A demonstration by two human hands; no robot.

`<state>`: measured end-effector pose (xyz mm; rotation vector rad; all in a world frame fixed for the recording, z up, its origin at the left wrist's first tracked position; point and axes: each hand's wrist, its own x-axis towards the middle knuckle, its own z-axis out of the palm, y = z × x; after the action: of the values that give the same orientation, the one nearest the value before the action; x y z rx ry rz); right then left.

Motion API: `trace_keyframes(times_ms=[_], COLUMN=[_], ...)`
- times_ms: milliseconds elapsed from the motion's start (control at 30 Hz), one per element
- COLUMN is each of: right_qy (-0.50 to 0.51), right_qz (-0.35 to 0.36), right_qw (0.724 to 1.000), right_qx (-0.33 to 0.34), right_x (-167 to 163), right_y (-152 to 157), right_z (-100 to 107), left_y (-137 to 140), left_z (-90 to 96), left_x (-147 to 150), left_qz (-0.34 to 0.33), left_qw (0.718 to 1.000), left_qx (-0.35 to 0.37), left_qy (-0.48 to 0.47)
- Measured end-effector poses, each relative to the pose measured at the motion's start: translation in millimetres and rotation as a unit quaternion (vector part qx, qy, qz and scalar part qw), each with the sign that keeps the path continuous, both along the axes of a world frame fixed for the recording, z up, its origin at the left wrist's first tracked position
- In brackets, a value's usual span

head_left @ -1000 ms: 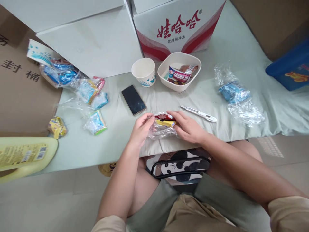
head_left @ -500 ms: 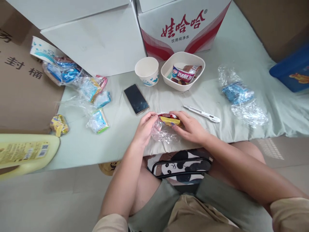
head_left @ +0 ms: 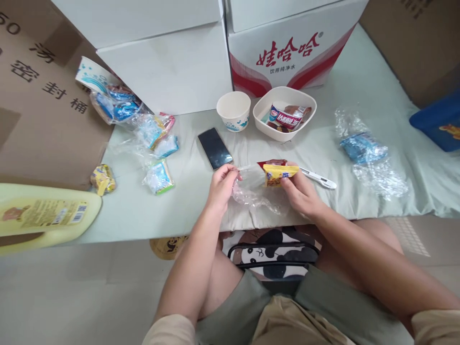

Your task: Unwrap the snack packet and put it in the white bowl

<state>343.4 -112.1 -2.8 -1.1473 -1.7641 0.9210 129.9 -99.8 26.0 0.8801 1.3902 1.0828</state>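
My left hand (head_left: 223,186) pinches the edge of a clear plastic bag (head_left: 256,197), which spreads crumpled over the cloth between my hands. In my right hand (head_left: 301,192) are a yellow snack packet (head_left: 276,175) and a dark red packet (head_left: 270,164) behind it, the thumb pressed on the yellow one. Both packets are out at the right side of the bag; whether they still touch it I cannot tell. A white utility knife (head_left: 319,178) lies just beyond my right hand, partly hidden by it. Left of it, past my left hand, a black phone (head_left: 214,148) rests flat.
At the back stand a paper cup (head_left: 233,112) and a white bowl (head_left: 259,123) holding snack packets, before white cartons (head_left: 280,57). Bagged snacks (head_left: 149,132) lie left, near a yellow bottle (head_left: 46,213). A blue packet in clear plastic (head_left: 364,147) lies right.
My right hand has drawn the yellow and dark red packets rightward and up, away from my left hand. The clear bag is stretched out between them. The camera view has shifted slightly.
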Motion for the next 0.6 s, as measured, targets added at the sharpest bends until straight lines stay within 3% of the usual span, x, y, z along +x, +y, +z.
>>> trace_keyframes(times_ms=[133,300,500,600], right_qy=[0.023,0.118,0.170,0.149], right_qz=[-0.092,-0.145,-0.271,-0.294], right_qw=[0.995,0.982,0.947,0.943], right_qx=[-0.008,-0.007,0.026,0.037], right_x=[9,22,38,53], right_y=[4,12,25,43], right_z=[-9,-18,4,24], left_y=[1,2,2,3], left_z=[0.2,0.0,-2.6,-0.7], left_x=[-2,-4,-5,-5], left_qz=[-0.002,0.009,0.020,0.010], left_qw=[1.000,0.999,1.000,1.000], left_qx=[0.010,0.028,0.013,0.016], left_qy=[0.007,0.014,0.003,0.007])
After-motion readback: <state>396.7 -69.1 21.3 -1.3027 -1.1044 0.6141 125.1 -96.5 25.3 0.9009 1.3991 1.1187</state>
